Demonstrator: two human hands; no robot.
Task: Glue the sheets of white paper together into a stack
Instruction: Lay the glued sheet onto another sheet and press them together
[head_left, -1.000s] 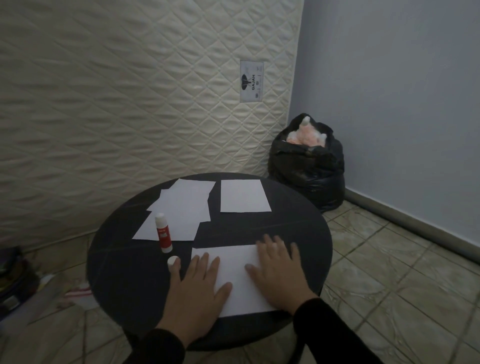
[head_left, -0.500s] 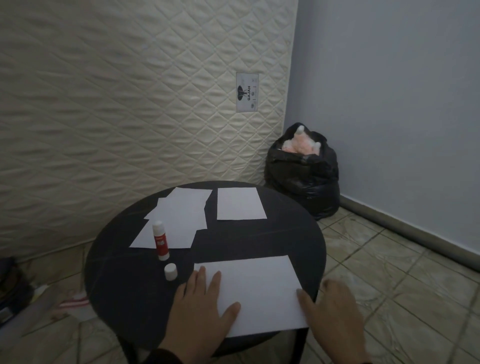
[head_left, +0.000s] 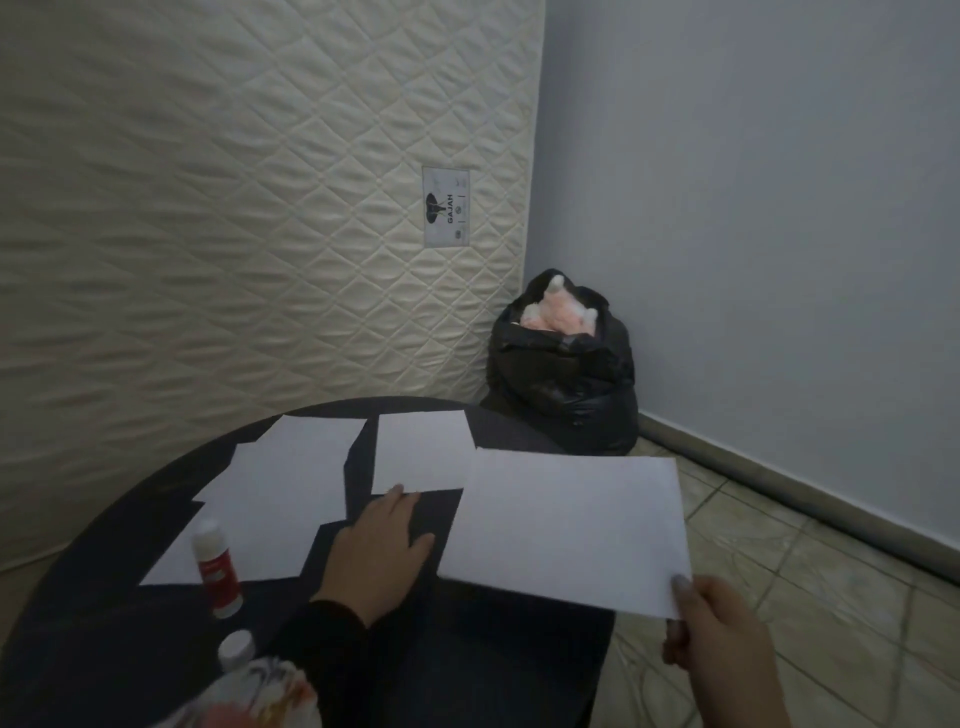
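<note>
One sheet (head_left: 566, 525) pinched at its corner by right-hand fingers (head_left: 680, 584).

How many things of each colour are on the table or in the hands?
White paper: 3 groups: held sheet, single sheet, overlapping pile
White cap: 1
Red-and-white glue stick: 1
Total: 5

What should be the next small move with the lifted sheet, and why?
Probably lay the lifted sheet, pinched by the right hand, onto the single sheet that the left hand reaches toward, because the glue stick stands uncapped nearby.
</note>
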